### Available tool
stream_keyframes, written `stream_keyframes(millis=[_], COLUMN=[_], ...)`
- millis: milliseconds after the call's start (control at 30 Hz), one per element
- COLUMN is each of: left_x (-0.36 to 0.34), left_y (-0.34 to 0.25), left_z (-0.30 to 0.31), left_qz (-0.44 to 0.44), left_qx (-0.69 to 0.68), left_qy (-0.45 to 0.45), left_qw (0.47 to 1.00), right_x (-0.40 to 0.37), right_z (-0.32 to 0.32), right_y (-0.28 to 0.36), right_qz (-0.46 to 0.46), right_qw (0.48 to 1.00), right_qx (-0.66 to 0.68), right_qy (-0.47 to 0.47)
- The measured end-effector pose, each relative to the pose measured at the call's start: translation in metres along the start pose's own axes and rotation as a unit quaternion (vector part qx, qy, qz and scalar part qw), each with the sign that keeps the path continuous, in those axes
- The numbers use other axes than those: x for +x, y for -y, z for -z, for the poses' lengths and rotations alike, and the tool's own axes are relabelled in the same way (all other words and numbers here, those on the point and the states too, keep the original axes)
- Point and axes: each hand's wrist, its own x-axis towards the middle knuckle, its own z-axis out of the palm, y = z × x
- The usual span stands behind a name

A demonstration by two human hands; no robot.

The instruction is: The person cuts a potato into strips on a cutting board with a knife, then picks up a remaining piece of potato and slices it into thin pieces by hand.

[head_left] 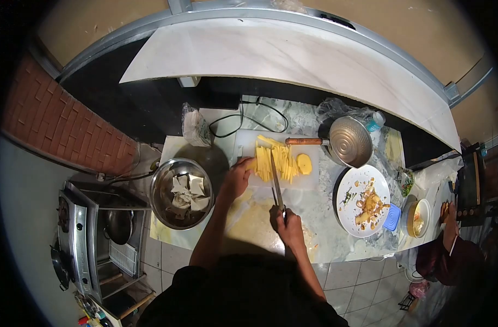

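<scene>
My right hand (290, 228) is wrapped round the handle of a long kitchen knife (276, 182). The blade points away from me over a pile of yellow potato sticks (283, 159) on a white cutting board (309, 181). At the board's left edge, my left hand (237, 179) is closed on a yellow piece of potato (251, 164), partly hidden by the fingers. A thick round potato piece (304, 163) lies flat to the right of the sticks.
A steel bowl (157, 210) with pale folded pieces stands left. Right are a saucepan (351, 143), its wooden handle over the board, a white plate (344, 218) of peelings, a blue sponge-like item (391, 217) and a pot (413, 219). Another person's arm (450, 229) shows far right.
</scene>
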Motion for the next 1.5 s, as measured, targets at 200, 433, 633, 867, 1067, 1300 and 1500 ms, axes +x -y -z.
stream_keyframes(millis=[200,433,633,867,1067,1300,1500], left_x=[0.002,-0.015,-0.016,-0.004,-0.013,-0.015,-0.014], left_y=[-0.014,-0.028,-0.014,-0.014,-0.005,0.001,-0.002], left_z=[0.003,0.007,0.006,-0.005,-0.006,-0.007,-0.009], left_qz=[0.098,0.184,0.161,0.119,0.041,0.036,0.039], left_qx=[-0.009,0.018,0.104,0.136,0.067,0.032,0.041], left_qy=[-0.089,-0.184,-0.081,-0.065,-0.091,-0.107,-0.133], left_qw=[0.991,0.965,0.978,0.981,0.993,0.993,0.990], right_x=[0.001,0.012,0.024,0.030,0.030,0.030,0.032], right_z=[-0.009,-0.031,-0.040,-0.044,-0.047,-0.050,-0.056], right_y=[0.019,0.025,0.022,0.028,0.030,0.039,0.043], right_qz=[-0.014,0.027,0.047,0.045,0.025,0.005,0.039], right_qw=[0.995,0.994,0.994,0.998,0.998,0.997,0.998], right_qx=[0.027,-0.020,-0.032,-0.030,-0.041,-0.031,-0.036], right_qy=[0.097,0.106,0.093,0.038,0.048,0.069,0.024])
